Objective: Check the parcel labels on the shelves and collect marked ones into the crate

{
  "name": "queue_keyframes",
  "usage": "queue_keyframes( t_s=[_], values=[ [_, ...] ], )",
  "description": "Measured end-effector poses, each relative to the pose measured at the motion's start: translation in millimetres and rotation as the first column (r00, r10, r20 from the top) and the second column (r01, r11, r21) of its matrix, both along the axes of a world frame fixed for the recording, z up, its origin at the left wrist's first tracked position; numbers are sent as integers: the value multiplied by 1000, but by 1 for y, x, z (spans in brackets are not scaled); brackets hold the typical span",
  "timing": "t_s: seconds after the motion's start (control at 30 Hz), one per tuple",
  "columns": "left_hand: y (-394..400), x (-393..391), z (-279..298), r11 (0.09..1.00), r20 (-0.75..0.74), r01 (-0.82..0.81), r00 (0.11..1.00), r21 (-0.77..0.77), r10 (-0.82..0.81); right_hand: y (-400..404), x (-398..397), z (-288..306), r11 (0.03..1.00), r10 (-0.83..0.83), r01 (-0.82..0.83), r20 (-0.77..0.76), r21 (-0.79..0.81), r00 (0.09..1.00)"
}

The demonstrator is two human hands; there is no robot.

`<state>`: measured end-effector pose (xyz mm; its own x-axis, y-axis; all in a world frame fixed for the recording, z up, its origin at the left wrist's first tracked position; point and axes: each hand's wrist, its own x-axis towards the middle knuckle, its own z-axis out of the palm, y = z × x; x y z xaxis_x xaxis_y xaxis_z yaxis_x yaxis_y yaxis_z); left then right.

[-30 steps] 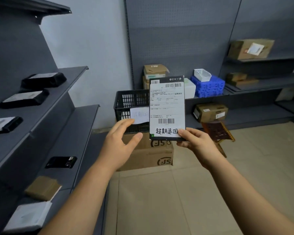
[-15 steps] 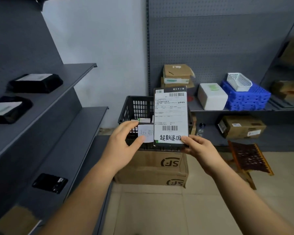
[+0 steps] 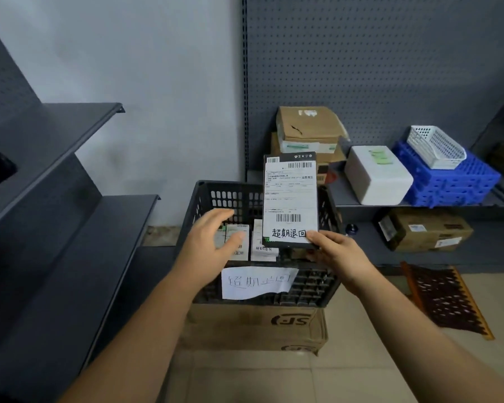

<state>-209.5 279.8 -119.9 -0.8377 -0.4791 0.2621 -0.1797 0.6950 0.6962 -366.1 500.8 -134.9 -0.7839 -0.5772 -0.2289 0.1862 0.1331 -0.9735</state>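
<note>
Room: pale plaster wall (image 3: 157, 82) at far left-centre; beige tiled floor (image 3: 259, 379) in the near ground. Dark grey perforated metal shelving (image 3: 376, 68) on the right; plain dark grey stepped shelves (image 3: 70, 228) on the left.

Brown corrugated cardboard carton (image 3: 256, 330) on the floor, centre, printed "SF", seen inverted.

Black slotted plastic crate (image 3: 274, 286) resting on that carton. White paper sheet (image 3: 256, 282) on its near wall, handwritten Chinese characters, blurred. Several white-labelled parcels (image 3: 262, 242) stand inside.

Blue plastic stacking crate (image 3: 448, 181) on the far right shelf, a white mesh basket (image 3: 435, 146) on top; white foam box (image 3: 376, 175) to its left; taped brown cardboard boxes (image 3: 306, 129) stacked further left.

Flat black parcel (image 3: 290, 199) with white shipping label, barcodes, handwritten "超期退回"; held upright above the crate's right half.

Right hand (image 3: 335, 251): thumb and fingers pinch the parcel's lower right corner.

Left hand (image 3: 210, 242): fingers spread, loosely extended, holding nothing, above the crate's left half.
</note>
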Motion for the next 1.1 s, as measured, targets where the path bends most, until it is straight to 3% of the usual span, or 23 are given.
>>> queue_keyframes(
  t_s=[0.3,0.6,1.1],
  values=[
    [-63,-89,-69,987,193,-113,977,111,90,-72,-111,-84,991,83,-103,216,82,973],
    [-115,-138,-125,959,308,-207,941,193,141,-146,-150,-173,967,129,-210,427,146,895],
    [-175,-126,-202,943,404,-225,908,243,112,-237,-127,-255,895,3,-207,459,395,888]
  ],
)
